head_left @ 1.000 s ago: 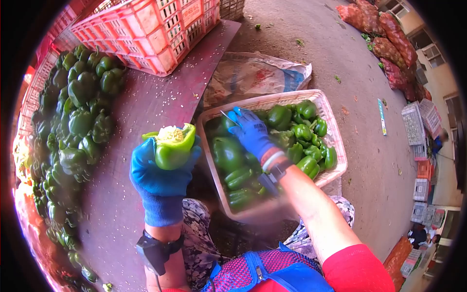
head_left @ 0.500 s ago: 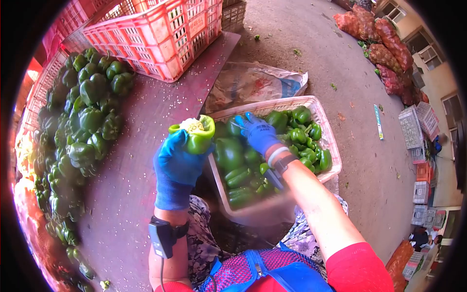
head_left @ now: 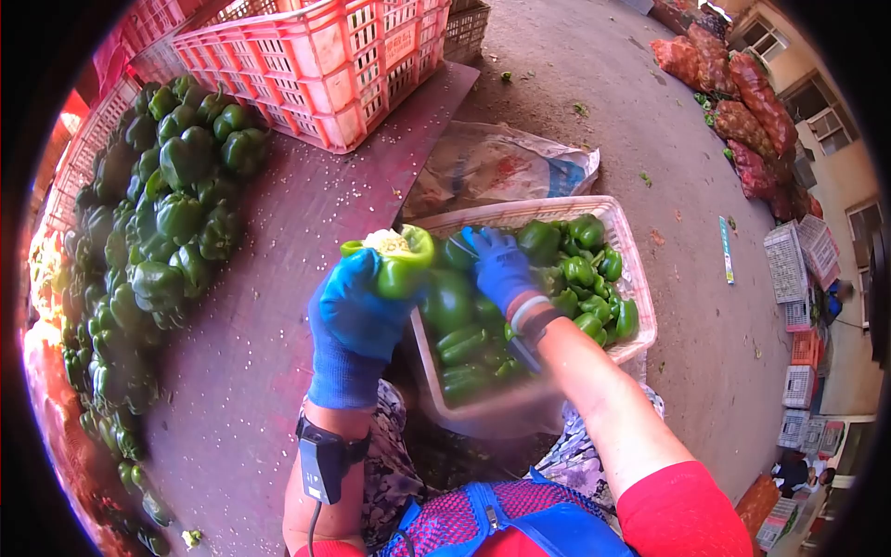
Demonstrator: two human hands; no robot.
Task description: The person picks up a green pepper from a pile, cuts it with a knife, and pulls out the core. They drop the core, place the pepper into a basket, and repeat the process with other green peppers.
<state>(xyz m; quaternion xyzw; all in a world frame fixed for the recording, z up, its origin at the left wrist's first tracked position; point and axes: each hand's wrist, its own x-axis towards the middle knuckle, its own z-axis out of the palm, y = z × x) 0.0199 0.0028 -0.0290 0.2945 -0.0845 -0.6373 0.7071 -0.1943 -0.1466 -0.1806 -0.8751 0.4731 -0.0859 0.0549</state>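
My left hand (head_left: pixel 357 311), in a blue glove, grips a cut-open green pepper (head_left: pixel 401 271) whose pale seed core faces up. It is held just left of a white crate (head_left: pixel 639 278) of green peppers. My right hand (head_left: pixel 506 269), also blue-gloved, is over the crate with its fingers curled together at the peppers; a thin dark thing shows by its fingertips, too small to identify. Beneath the hands lie large peppers (head_left: pixel 448 302) on the crate's left side and smaller ones (head_left: pixel 580 271) on its right.
A purple-brown table (head_left: pixel 278 278) bears a heap of green peppers (head_left: pixel 181 218) at left and a red crate (head_left: pixel 343 84) at the back. A crumpled sack (head_left: pixel 492 167) lies behind the white crate. Filled red sacks (head_left: pixel 733 93) and stacked crates (head_left: pixel 787 265) stand far right.
The view has shifted slightly, so the table, crates and heap appear farther right. My left hand still holds the cut pepper, now nearer my right hand, whose fingers are more curled.
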